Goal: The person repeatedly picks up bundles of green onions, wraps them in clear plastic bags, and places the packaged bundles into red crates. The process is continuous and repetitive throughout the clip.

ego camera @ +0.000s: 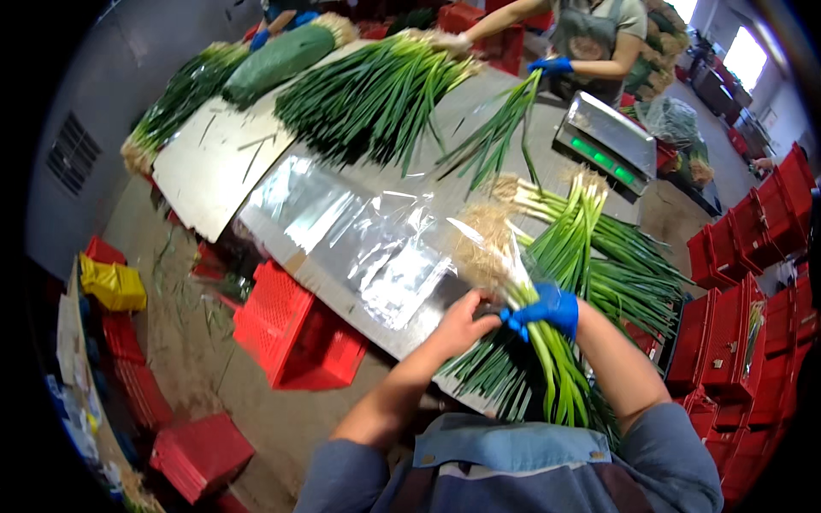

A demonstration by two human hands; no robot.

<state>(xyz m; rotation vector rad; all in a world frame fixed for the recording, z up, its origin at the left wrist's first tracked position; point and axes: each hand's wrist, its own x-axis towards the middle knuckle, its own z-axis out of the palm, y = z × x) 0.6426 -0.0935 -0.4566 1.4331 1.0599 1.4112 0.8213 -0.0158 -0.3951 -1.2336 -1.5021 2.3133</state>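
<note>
My right hand (550, 311), in a blue glove, is closed around a bunch of green onions (523, 285). Its white stalks and roots point away from me, and the green leaves hang over the table edge towards my apron. Bare, my left hand (463, 322) is bent beside the stalks, its thumb near the gloved fingers. Whether it pinches anything is hidden. Transparent plastic bags (397, 256) lie flat on the metal table (494, 138), left of and beyond the bunch. More green onions (616, 250) lie in a pile to the right of my hands.
A digital scale (606, 141) with lit green digits sits at the far right. Across the table, a co-worker (587, 45) holds a few onions beside a large heap (385, 90). Wrapped bundles (282, 58) lie farther left. Red crates (298, 333) stand by the near edge; others (725, 346) are stacked right.
</note>
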